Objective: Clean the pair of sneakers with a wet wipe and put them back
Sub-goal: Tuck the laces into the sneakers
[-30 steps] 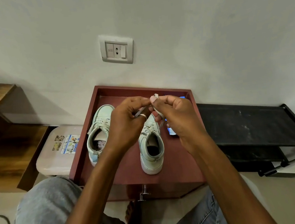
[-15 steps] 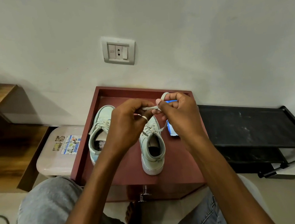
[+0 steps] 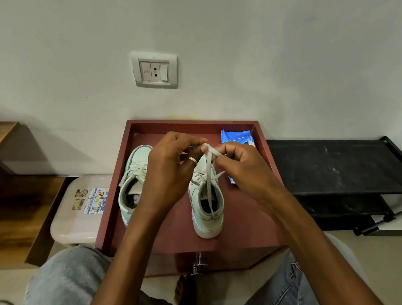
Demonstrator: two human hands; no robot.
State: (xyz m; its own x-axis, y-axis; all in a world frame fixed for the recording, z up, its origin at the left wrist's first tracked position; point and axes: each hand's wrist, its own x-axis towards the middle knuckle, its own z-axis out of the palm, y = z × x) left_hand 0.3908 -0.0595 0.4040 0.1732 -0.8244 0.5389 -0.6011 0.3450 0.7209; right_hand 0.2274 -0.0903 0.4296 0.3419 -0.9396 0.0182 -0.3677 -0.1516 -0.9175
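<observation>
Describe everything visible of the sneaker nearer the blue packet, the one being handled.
The sneaker is pale mint green with a thick white sole, a leather-like upper and a grey-lined collar. It stands upright on the dark red tray, heel toward the camera, its toe hidden under the hands. Its flat pale lace is pulled up; the left hand and right hand both pinch it above the tongue, and one strand hangs into the opening. It stands apart from the other sneaker.
</observation>
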